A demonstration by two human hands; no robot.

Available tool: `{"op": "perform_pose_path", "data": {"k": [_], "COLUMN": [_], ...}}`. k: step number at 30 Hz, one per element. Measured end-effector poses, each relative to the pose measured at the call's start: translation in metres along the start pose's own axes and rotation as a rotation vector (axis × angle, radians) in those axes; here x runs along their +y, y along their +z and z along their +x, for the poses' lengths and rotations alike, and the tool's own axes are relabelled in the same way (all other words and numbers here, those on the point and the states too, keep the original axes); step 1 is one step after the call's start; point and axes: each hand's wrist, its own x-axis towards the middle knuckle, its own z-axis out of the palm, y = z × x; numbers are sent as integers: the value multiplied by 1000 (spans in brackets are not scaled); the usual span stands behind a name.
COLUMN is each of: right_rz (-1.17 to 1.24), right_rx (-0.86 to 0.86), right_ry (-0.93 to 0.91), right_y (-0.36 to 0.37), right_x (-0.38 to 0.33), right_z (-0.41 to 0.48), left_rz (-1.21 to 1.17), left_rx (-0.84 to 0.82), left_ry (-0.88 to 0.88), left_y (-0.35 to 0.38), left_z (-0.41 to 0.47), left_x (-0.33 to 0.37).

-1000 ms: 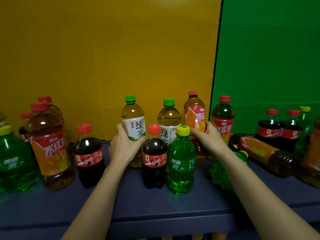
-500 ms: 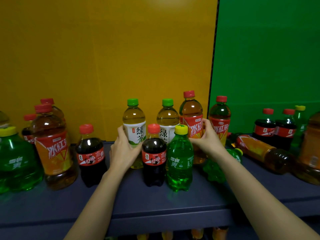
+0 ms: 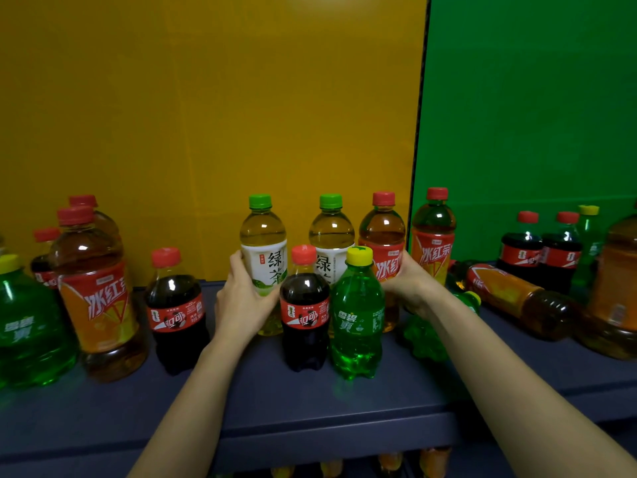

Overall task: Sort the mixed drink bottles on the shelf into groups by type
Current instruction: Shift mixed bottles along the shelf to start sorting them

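My left hand grips the lower body of a green-capped green tea bottle standing at the back of the shelf. A second green tea bottle stands to its right. My right hand holds a red-capped iced tea bottle, upright next to that second green tea. Another iced tea bottle stands just right of it. In front, between my hands, stand a small cola bottle and a small green soda bottle.
On the dark blue shelf, left side: a large iced tea bottle, a large green soda bottle, a cola bottle. Right side: an iced tea bottle lying down, a green soda bottle on its side, two colas.
My right hand has brought the iced tea bottle from a tilt to upright beside the second green tea. My left hand stayed on the first green tea bottle.
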Motion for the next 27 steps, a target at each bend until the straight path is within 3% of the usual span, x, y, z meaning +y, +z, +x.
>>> {"op": "perform_pose_path", "data": {"k": [10,14,18,21,27], "right_rz": [-87,-101,-203,-291,-413], "right_rx": [44,67,160,333,540], "right_ry": [18,-19,-75,-202,-382], "right_y": [-1,-11,-20,-31,-65], "right_x": [-5,-13,-16,-13,-1], "right_z": [-9,-20,-37,-57,-98], "left_rz": [-41,-104,-139,-205,-185], "left_rx": [-35,49,266,437,294], "left_ry": [5,50,203,311,676], "left_y": [-1,-14,-33,-48,-38], "left_z": [-3,-13,-45,-69,-106], "left_x": [-7,-5,3,15,57]}}
